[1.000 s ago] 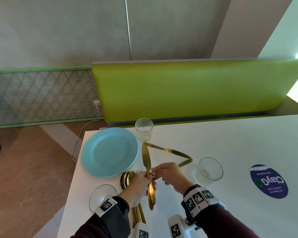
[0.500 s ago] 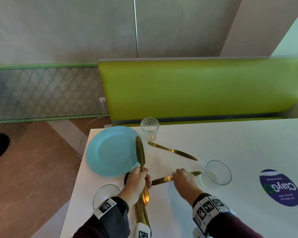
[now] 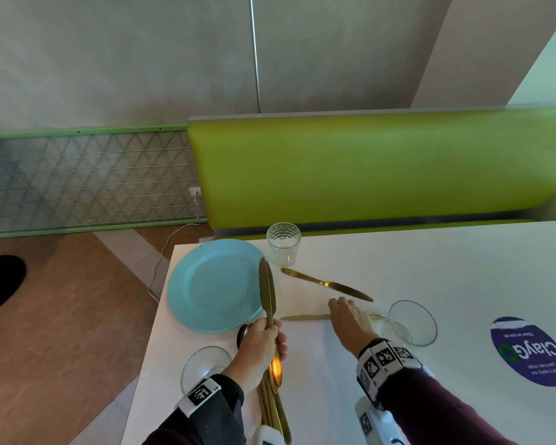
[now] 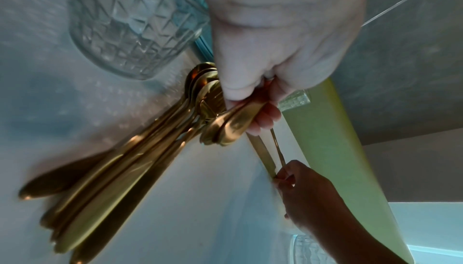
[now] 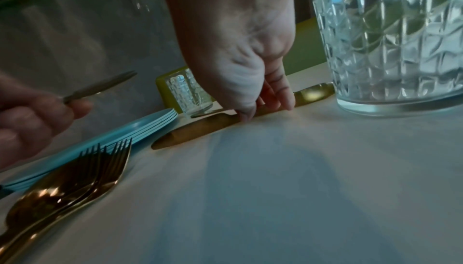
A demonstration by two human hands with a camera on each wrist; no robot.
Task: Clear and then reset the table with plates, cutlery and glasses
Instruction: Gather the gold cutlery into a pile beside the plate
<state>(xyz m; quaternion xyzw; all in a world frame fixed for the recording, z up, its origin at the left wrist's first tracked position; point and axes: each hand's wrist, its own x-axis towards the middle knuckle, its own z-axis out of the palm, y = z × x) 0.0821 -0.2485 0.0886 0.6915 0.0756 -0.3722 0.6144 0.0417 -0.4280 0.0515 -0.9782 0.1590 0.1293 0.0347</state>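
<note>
My left hand (image 3: pixel 265 335) grips two gold knives (image 3: pixel 267 290) by their handles, blades pointing up beside the stack of blue plates (image 3: pixel 212 284). In the left wrist view, the left hand (image 4: pixel 253 109) is curled round those handles (image 4: pixel 233 127). My right hand (image 3: pixel 339 311) reaches down to a gold knife (image 3: pixel 302 317) lying flat on the white table (image 3: pixel 463 268). The right wrist view shows the right hand (image 5: pixel 265 109) pinching that knife (image 5: pixel 198 129) at its middle. Another gold knife (image 3: pixel 326 284) lies loose farther back.
A pile of gold forks and spoons (image 3: pixel 272 409) lies under my left wrist. Three faceted glasses stand around: one behind the plates (image 3: pixel 283 244), one right of my right hand (image 3: pixel 413 322), one at the near left edge (image 3: pixel 206 364). A purple sticker (image 3: pixel 530 351) marks the table. A green bench (image 3: pixel 366 168) lies beyond.
My right hand left the knife held by my left hand, moved right and came down onto a knife on the table. That knife has turned to lie level. The left hand stays upright.
</note>
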